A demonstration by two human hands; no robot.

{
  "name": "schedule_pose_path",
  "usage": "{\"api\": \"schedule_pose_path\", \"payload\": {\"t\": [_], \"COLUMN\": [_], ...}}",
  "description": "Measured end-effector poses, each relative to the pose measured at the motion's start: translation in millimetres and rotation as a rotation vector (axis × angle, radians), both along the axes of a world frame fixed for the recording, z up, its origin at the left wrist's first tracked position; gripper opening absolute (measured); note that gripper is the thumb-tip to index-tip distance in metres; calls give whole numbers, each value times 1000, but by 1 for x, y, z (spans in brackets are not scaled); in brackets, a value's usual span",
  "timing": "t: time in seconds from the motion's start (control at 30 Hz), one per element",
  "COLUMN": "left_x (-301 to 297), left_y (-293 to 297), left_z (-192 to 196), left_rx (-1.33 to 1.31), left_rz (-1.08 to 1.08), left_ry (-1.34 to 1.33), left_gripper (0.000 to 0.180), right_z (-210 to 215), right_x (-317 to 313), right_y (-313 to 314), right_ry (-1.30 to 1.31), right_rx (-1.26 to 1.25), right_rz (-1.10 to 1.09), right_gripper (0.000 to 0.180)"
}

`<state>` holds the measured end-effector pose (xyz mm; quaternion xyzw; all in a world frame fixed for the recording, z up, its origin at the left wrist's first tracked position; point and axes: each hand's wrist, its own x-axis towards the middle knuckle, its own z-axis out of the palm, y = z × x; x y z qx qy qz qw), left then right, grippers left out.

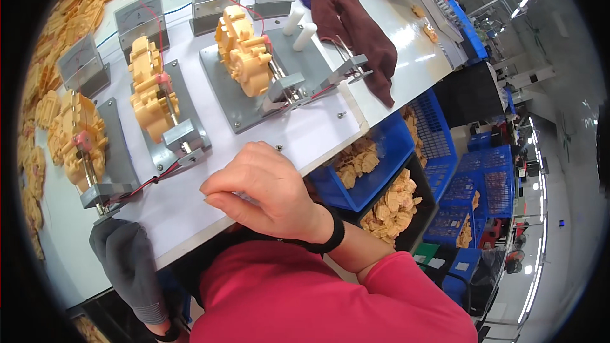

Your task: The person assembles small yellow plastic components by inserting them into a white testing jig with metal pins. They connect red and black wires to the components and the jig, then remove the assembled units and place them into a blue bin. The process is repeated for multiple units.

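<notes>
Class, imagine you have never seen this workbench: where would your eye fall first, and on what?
Probably on the bare, curled right hand in the centre, with a bright pink sleeve below it. Next might come three yellow assemblies on grey fixtures across the upper left, with dial meters behind them. Right of centre, blue crates hold more yellow pieces.

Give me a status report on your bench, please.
Right hand loosely curled, nothing visible in it. Gloved left hand near leftmost fixture. Three yellow housings on fixtures. Small metal pieces on white sheet.
</notes>
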<state>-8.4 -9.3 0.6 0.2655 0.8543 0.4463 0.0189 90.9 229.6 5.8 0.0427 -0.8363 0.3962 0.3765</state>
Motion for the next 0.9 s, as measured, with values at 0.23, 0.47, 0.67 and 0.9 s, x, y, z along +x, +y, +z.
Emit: {"api": "schedule_pose_path", "payload": {"t": [0.23,0.47,0.67,0.9], "left_x": [2,-1,-14,-24], "left_y": [1,-5,5,-5], "left_z": [-1,-8,0,-21], "left_rx": [37,42,21,53], "left_rz": [24,-30,-54,-21], "left_ry": [-42,96,156,39], "left_gripper": [12,12,13,11], "right_z": [0,3,-4,3], "right_x": [-1,-7,-21,-21], "right_y": [-2,-8,-12,-5], "right_ry": [-3,9,-10,50], "right_rx": [63,151,203,131], "right_rz": [-42,-77,-117,-134], "right_gripper": [19,18,16,14]}}
